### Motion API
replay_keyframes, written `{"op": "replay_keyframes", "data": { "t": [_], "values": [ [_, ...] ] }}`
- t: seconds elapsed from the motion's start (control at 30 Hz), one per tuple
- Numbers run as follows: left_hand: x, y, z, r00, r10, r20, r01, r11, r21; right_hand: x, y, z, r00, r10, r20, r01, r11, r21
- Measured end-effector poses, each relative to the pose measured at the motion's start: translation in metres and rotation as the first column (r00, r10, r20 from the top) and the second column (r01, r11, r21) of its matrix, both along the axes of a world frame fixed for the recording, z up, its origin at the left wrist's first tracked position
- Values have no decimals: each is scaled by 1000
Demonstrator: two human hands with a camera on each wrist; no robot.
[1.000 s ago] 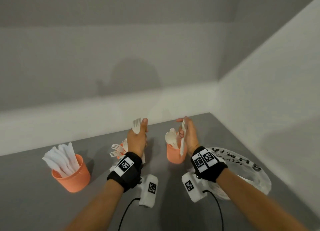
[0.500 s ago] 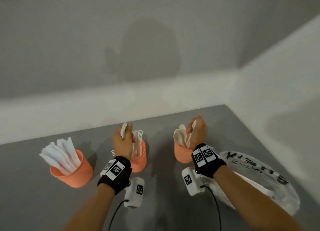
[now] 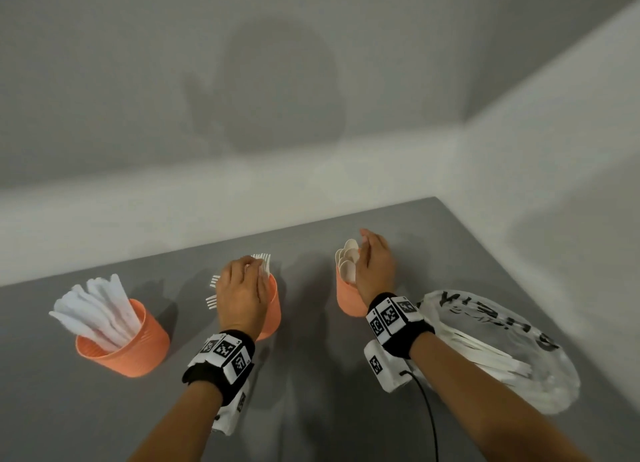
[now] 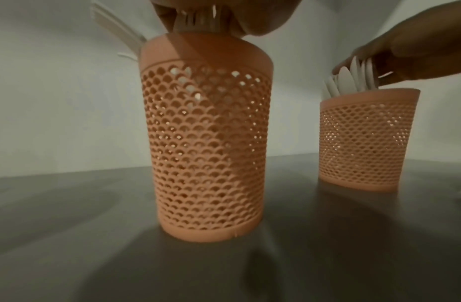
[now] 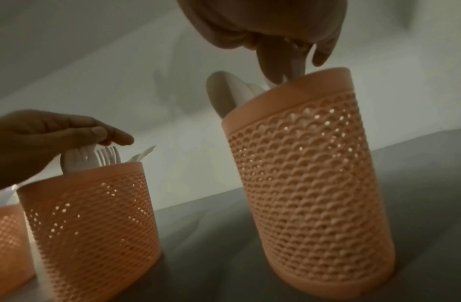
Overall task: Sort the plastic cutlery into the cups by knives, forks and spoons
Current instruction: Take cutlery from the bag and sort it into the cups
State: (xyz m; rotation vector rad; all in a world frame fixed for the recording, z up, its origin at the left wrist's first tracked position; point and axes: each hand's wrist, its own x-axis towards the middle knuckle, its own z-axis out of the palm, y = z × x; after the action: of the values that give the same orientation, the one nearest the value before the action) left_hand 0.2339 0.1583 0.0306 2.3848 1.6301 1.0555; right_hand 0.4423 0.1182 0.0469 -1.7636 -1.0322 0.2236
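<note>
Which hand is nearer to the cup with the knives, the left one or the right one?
The left. The left hand is over the middle cup of forks, next to the knife cup. The right hand is farther away, at the cup of spoons.

Both forearms are extended forward from the lower edge of the head view toward 12 o'clock, roughly parallel. Each wrist is wrapped in a black band carrying black-and-white coded markers, with a white camera unit mounted beneath it.

The left hand (image 3: 242, 297) is held palm down, its back turned upward. Its fingers (image 5: 105, 132) are extended toward 1 o'clock and only slightly bent, with the thumb tucked below them.

The right hand (image 3: 375, 266) is set on edge, the thumb side uppermost. Its fingers (image 5: 281, 61) are directed downward and drawn close together. Whether anything is pinched between them cannot be determined.
</note>
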Motion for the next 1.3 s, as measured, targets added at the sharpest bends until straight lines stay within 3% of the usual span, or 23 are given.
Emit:
{"op": "replay_keyframes", "data": {
  "t": [0.13, 0.3, 0.43, 0.5, 0.6, 0.67, 0.77, 0.87, 1.03, 1.17, 1.3],
  "values": [
    [1, -2, 3, 976, -33, -213, 7, 993, -120, -1, -4, 11, 963, 61, 263, 43, 928, -371],
    [1, -5, 10, 958, -19, -288, -48, 973, -225, -3, -6, 21, 959, 126, 255, 46, 818, -574],
    [1, -15, 24, 956, 16, -292, -100, 956, -276, -7, -24, 35, 976, 120, 180, -16, 871, -490],
    [2, -23, 34, 976, -21, -217, -32, 970, -240, -5, -40, 45, 979, 93, 180, -29, 945, -327],
    [14, -44, 50, 983, -172, -69, 160, 975, -154, 7, -73, 58, 997, 58, 51, -55, 996, -64],
    [30, -62, 57, 957, -286, 37, 288, 947, -143, 22, -102, 63, 999, 43, -17, -44, 997, -62],
    [61, -95, 67, 888, -420, 185, 454, 862, -226, 52, -142, 62, 1000, 5, 20, 0, 974, -226],
    [89, -128, 69, 823, -514, 242, 568, 759, -319, 82, -176, 52, 991, 32, 130, 40, 855, -517],
    [126, -157, 52, 769, -607, 201, 633, 681, -367, 108, -201, 36, 960, 208, 188, 3, 662, -749],
    [157, -169, 46, 806, -553, 210, 585, 690, -426, 118, -201, 20, 868, 459, 189, -77, 501, -862],
    [182, -177, 38, 908, -394, 146, 409, 747, -525, 127, -190, 2, 816, 569, 102, -157, 388, -908]
  ]
}}
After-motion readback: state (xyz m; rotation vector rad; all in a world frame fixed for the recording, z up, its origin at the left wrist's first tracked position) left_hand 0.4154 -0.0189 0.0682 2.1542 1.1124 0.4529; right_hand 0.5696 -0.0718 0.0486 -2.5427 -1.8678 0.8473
